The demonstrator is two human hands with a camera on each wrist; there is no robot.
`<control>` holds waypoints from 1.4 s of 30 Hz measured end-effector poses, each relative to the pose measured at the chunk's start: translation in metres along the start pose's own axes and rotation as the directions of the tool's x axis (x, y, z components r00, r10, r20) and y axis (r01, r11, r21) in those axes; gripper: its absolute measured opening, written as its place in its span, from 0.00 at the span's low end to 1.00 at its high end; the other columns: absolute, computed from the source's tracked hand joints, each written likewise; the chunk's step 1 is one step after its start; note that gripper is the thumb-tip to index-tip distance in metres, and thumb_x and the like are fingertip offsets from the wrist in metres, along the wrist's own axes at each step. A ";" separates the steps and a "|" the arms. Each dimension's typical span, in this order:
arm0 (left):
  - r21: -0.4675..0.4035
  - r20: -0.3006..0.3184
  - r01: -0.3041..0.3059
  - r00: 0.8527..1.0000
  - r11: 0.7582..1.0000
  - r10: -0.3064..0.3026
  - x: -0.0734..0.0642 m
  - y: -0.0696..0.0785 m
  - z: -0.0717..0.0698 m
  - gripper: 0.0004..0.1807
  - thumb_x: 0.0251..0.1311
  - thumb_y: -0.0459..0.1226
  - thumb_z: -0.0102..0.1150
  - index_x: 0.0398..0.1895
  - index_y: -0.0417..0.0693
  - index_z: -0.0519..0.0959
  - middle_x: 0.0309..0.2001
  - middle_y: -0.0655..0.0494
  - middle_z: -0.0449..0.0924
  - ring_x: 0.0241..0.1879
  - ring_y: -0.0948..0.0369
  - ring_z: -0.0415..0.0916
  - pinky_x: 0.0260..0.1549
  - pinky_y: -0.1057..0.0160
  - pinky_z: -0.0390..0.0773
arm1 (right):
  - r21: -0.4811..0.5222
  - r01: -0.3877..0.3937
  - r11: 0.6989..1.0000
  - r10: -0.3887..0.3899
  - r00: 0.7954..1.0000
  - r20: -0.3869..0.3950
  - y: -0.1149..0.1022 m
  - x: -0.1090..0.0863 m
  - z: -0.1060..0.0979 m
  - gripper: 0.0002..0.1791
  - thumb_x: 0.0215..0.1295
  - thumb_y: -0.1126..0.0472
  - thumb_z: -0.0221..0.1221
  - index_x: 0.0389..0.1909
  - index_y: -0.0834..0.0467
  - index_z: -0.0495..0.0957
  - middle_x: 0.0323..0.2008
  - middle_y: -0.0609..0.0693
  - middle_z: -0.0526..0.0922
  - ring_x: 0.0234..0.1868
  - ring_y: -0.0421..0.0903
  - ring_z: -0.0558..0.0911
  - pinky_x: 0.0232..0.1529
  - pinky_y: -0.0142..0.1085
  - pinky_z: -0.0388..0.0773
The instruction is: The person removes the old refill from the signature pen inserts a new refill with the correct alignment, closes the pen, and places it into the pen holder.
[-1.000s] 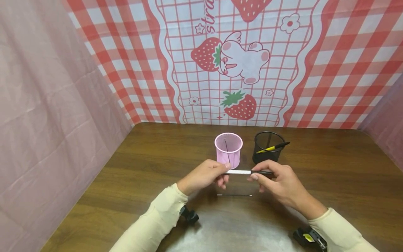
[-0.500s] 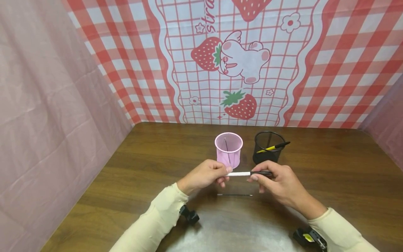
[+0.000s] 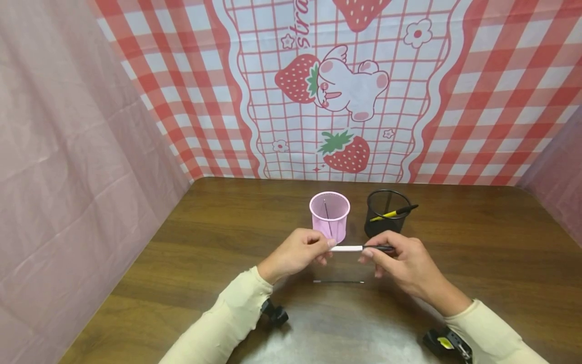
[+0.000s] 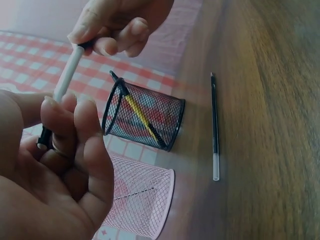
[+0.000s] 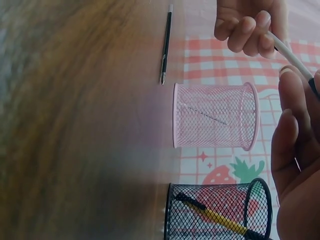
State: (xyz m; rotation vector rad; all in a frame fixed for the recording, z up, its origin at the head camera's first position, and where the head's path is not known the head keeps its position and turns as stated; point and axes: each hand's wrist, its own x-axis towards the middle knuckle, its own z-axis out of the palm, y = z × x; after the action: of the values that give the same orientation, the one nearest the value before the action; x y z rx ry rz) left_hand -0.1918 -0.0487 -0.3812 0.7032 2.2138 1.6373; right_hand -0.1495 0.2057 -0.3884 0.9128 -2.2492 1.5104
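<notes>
A white-barrelled pen point(image 3: 347, 248) with black ends is held level between both hands above the table. My left hand point(image 3: 297, 254) pinches its left end between thumb and fingers; in the left wrist view a black tip pokes out below those fingers. The black right part of the pen is gripped by my right hand point(image 3: 402, 260). Beneath the hands, a thin dark pen refill point(image 3: 338, 281) lies on the table, its pale end to the left. Just behind the hands stands a pink mesh cup point(image 3: 330, 217) with another thin refill point(image 5: 205, 114) leaning inside.
A black mesh cup point(image 3: 386, 222) stands right of the pink one, holding a yellow and black pen point(image 3: 393, 214). The brown wooden table point(image 3: 191, 242) ends at a red checked cloth point(image 3: 200, 101) behind. A pink curtain point(image 3: 91, 151) hangs at the left.
Both hands keep hold of the pen in nearly the same place. The left hand and the pen's left part shift very slightly. The cups and the refill on the table stay put.
</notes>
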 end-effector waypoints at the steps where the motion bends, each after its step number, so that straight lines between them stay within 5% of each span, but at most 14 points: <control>1: 0.003 -0.006 -0.006 1.000 1.000 0.006 0.001 -0.001 0.000 0.20 0.70 0.42 0.58 0.32 0.31 0.82 0.32 0.39 0.83 0.26 0.63 0.79 0.34 0.62 0.79 | 0.011 -0.008 1.000 0.008 1.000 -0.008 0.000 0.000 0.000 0.12 0.63 0.77 0.62 0.40 0.57 0.79 0.30 0.46 0.88 0.17 0.40 0.80 0.19 0.32 0.78; 11: -0.035 -0.024 -0.025 0.999 0.999 0.024 0.001 -0.001 0.000 0.21 0.71 0.43 0.58 0.33 0.28 0.81 0.32 0.32 0.82 0.26 0.64 0.80 0.37 0.51 0.83 | 0.084 -0.062 0.995 0.065 0.997 -0.032 -0.005 -0.001 -0.001 0.12 0.63 0.76 0.63 0.45 0.62 0.79 0.33 0.52 0.88 0.20 0.45 0.83 0.22 0.36 0.81; 20: -0.031 -0.001 -0.042 0.999 0.999 0.042 0.002 -0.002 -0.001 0.21 0.72 0.43 0.56 0.31 0.30 0.80 0.22 0.57 0.80 0.27 0.63 0.81 0.37 0.48 0.81 | 0.216 -0.096 0.972 0.098 0.995 0.002 -0.006 0.000 -0.006 0.12 0.65 0.78 0.59 0.46 0.64 0.78 0.36 0.57 0.88 0.20 0.50 0.84 0.24 0.40 0.82; 31: -0.037 0.050 -0.038 0.998 0.999 0.040 0.002 -0.002 0.001 0.23 0.74 0.43 0.54 0.34 0.26 0.79 0.22 0.57 0.80 0.27 0.64 0.80 0.37 0.41 0.79 | 0.237 -0.127 0.963 0.132 0.991 -0.006 -0.009 0.000 -0.008 0.10 0.68 0.76 0.58 0.47 0.66 0.77 0.36 0.64 0.87 0.20 0.48 0.84 0.22 0.42 0.82; 39: -0.080 0.037 -0.007 0.999 0.997 0.010 0.003 -0.005 0.002 0.23 0.75 0.43 0.52 0.34 0.25 0.78 0.21 0.56 0.78 0.27 0.63 0.81 0.34 0.57 0.82 | 0.295 -0.109 0.949 0.127 0.991 -0.043 -0.008 0.002 -0.010 0.08 0.67 0.78 0.56 0.46 0.70 0.75 0.35 0.63 0.87 0.18 0.50 0.84 0.20 0.43 0.81; 42: -0.097 0.032 0.003 0.999 0.995 0.000 0.004 -0.005 0.001 0.24 0.75 0.42 0.50 0.36 0.25 0.79 0.21 0.56 0.78 0.27 0.63 0.81 0.35 0.56 0.83 | 0.307 -0.091 0.947 0.116 0.991 -0.063 -0.007 0.003 -0.012 0.08 0.67 0.78 0.56 0.45 0.69 0.76 0.34 0.62 0.87 0.18 0.50 0.84 0.20 0.42 0.81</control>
State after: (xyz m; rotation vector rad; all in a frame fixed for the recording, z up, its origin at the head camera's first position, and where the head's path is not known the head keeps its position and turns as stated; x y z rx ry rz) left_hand -0.1952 -0.0469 -0.3866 0.6960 2.0963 1.7081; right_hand -0.1482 0.2135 -0.3771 0.8052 -2.0719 1.9443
